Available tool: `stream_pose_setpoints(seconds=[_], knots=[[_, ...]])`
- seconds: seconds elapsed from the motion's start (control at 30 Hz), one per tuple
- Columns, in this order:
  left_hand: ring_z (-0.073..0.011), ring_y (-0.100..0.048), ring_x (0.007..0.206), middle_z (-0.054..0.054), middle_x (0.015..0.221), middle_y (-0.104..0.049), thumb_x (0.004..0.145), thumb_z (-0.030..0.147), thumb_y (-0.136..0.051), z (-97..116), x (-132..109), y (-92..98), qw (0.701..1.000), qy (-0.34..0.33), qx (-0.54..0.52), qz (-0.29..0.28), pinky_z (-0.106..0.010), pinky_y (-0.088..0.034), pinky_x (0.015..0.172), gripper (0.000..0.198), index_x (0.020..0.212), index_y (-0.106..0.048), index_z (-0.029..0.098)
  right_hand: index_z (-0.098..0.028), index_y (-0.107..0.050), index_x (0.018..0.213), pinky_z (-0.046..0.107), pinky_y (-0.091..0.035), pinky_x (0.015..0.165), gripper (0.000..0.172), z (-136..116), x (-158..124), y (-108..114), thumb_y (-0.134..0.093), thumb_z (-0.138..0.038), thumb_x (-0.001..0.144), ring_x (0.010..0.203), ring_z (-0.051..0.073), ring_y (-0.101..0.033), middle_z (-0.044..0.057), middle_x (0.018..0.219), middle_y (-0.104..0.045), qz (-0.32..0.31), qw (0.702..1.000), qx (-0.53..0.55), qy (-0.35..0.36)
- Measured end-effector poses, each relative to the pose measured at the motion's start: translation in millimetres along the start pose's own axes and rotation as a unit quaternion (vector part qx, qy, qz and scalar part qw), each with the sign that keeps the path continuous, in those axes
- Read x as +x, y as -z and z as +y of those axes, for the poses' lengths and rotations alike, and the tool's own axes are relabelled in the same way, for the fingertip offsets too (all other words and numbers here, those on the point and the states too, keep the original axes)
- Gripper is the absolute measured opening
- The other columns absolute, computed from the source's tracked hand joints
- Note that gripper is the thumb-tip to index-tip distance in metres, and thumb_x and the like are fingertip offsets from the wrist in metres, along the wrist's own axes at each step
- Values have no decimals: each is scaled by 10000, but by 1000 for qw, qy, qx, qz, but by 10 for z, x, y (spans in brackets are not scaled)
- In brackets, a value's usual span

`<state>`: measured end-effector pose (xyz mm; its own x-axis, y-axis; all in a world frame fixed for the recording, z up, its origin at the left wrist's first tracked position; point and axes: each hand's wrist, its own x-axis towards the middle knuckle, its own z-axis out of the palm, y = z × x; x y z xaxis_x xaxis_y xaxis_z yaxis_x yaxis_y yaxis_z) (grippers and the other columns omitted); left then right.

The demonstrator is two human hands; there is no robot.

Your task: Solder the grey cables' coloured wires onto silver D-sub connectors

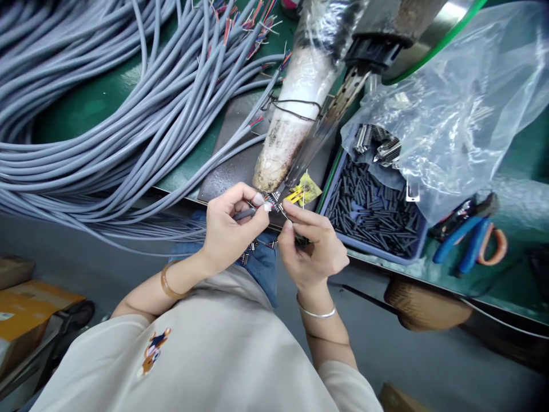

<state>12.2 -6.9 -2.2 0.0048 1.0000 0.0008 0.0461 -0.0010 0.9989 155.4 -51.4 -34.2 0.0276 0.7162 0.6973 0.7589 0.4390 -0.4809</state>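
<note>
Both forearms reach forward from the body, wrists raised, and the two hands nearly meet just over the near edge of the green table (92,106). The left hand (231,220), palm turned inward, has its thumb and forefinger pinched tight on a grey cable (244,214), white coverings on the fingertips. The right hand (315,246) comes in from the other side, fingers bent and nearly closed, thumb and forefinger gripping a slim metallic piece (283,213) — too small to make out fully.

The cable's sheath is smooth and matte; thin coloured wires (271,201) fan from its end between the hands, beside small silvery contacts blurred together.

Just beyond the fingers, a smudged yellow pad (309,190) lies by the scorched tip of a white wrapped tube (291,109), which slants over a dark board (227,166) at the table's near edge. To the right, also along that edge, a blue-rimmed tray (373,254) holds short black tubes (373,212), with blue-handled pliers (472,237) past its right side. A clear plastic bag (467,109) drapes over the tray's far corner — a thick bundle of grey cables (141,131) covers the table's left end.
</note>
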Motion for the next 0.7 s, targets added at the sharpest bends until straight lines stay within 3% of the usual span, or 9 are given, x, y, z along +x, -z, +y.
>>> stream_pose_setpoints(seconds=[0.27,0.4,0.53,0.7], knots=[[-24,-283,453,95,542,-400,782,150,-701,-29,-18,-43,999,-42,20,16,-147,-231,409,158,708,-564,178,-222,-567,901,228,-603,638,165,-42,57,-4,-691,-115,917,806,143,-795,37,1048,-819,10,999,-34,13],[-30,-297,462,91,561,-408,792,143,-703,-9,-30,-41,997,-66,22,23,-148,-239,413,159,722,-565,180,-225,-592,911,240,-628,693,174,-62,84,15,-721,-110,897,833,149,-797,31,1066,-817,13,999,-44,14],[-36,-307,473,82,581,-432,789,153,-715,1,-44,-20,998,-54,28,16,-153,-253,417,160,730,-569,182,-218,-615,916,243,-646,761,189,-73,95,47,-746,-90,872,881,157,-798,54,1069,-817,3,999,-39,28],[-42,-366,502,59,616,-498,785,151,-710,-39,-75,7,999,-25,31,-17,-159,-295,439,157,726,-567,177,-217,-584,871,216,-636,720,193,-74,54,70,-715,-76,881,848,146,-797,67,1040,-819,-18,997,-55,58]])
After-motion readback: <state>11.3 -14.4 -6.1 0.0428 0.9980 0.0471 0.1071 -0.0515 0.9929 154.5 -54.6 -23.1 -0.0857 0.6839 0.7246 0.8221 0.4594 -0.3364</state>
